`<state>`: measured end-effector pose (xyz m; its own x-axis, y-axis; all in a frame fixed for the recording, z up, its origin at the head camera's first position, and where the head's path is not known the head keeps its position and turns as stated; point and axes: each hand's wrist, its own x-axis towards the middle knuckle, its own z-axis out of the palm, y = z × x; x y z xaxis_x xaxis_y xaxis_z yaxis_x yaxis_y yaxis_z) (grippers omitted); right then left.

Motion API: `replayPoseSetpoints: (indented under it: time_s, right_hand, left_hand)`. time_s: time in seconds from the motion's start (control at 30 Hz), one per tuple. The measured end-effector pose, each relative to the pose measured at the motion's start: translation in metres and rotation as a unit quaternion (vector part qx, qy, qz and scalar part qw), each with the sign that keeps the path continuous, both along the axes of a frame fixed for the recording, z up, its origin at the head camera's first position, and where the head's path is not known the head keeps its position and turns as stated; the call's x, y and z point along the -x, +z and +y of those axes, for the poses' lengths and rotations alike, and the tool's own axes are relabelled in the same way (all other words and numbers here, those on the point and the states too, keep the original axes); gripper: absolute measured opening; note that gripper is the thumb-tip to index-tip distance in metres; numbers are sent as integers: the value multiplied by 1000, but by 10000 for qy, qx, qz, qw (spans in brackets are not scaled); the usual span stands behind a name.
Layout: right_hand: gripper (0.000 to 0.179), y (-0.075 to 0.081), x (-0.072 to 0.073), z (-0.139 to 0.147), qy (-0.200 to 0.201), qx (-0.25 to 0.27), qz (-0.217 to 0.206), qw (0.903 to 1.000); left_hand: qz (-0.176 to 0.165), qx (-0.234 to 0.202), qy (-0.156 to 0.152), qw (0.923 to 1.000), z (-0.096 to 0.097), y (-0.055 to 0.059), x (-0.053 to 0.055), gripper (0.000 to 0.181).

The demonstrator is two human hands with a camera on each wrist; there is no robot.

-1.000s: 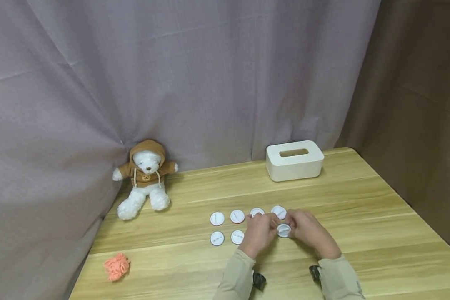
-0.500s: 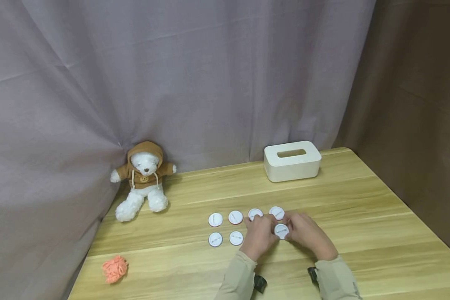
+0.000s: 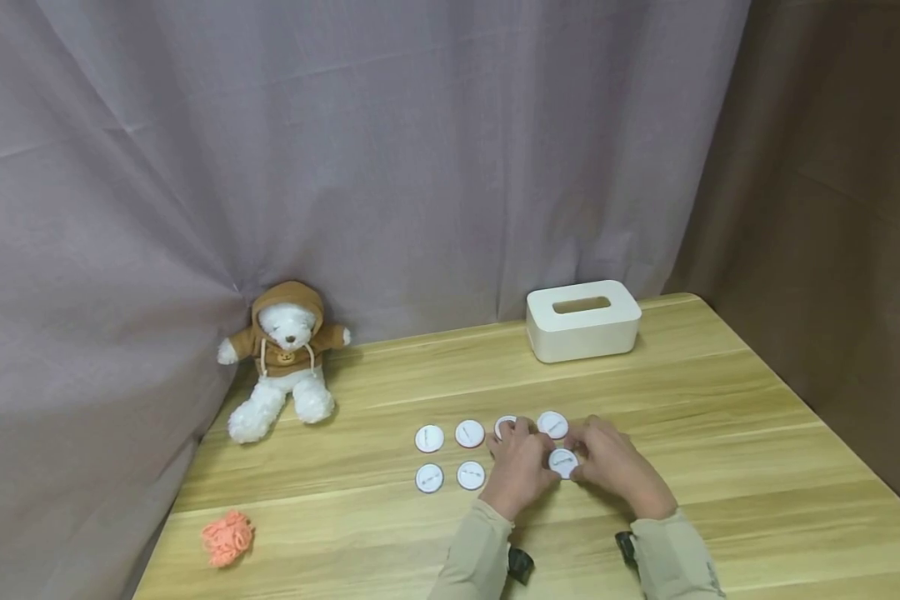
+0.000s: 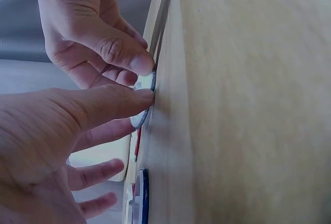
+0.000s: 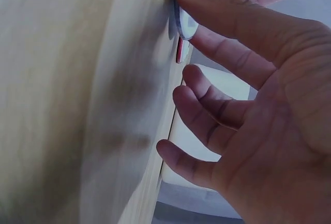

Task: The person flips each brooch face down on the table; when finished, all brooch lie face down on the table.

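Observation:
Both hands pinch one round pin badge [image 3: 563, 463] by its edges, white pin-back facing up, at the right of the nearer row. My left hand [image 3: 520, 471] grips its left side between thumb and index finger; the other fingers spread over the table and partly cover a badge [image 3: 506, 425] behind. My right hand [image 3: 617, 468] holds the right side with thumb and index finger, its other fingers loosely curled. In the left wrist view the held badge [image 4: 138, 120] stands close to the tabletop; whether it touches cannot be told. Another badge [image 4: 143, 198] with a dark blue rim lies near the left fingers.
More pin badges lie back-up in two rows, among them a far-left one [image 3: 430, 438] and a near-left one [image 3: 429, 477]. A white tissue box [image 3: 582, 325] stands at the back. On the left are a teddy bear [image 3: 288, 358] in a brown hoodie and a coral yarn-like bundle [image 3: 227, 538].
The held badge has tilted, its back now looking whiter and rounder from the head. Both hands stay around it, the left fingers spreading slightly. The head view has shifted a little.

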<state>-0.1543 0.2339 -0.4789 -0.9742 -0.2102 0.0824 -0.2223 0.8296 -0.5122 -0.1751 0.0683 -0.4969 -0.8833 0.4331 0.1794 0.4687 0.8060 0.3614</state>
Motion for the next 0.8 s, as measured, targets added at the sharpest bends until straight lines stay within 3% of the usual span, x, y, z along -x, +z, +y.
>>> replayPoseSetpoints:
  time_s: [0.47,0.8]
  right_hand:
    - [28,2,-2,1,-20,-168,-82,9998]
    - [19,3,-3,3,-164,-230,-41,9996]
  left_hand:
    - [229,238,-166,9993,0,2,-1,22]
    - [-14,132,-14,9999,1,1,0,25]
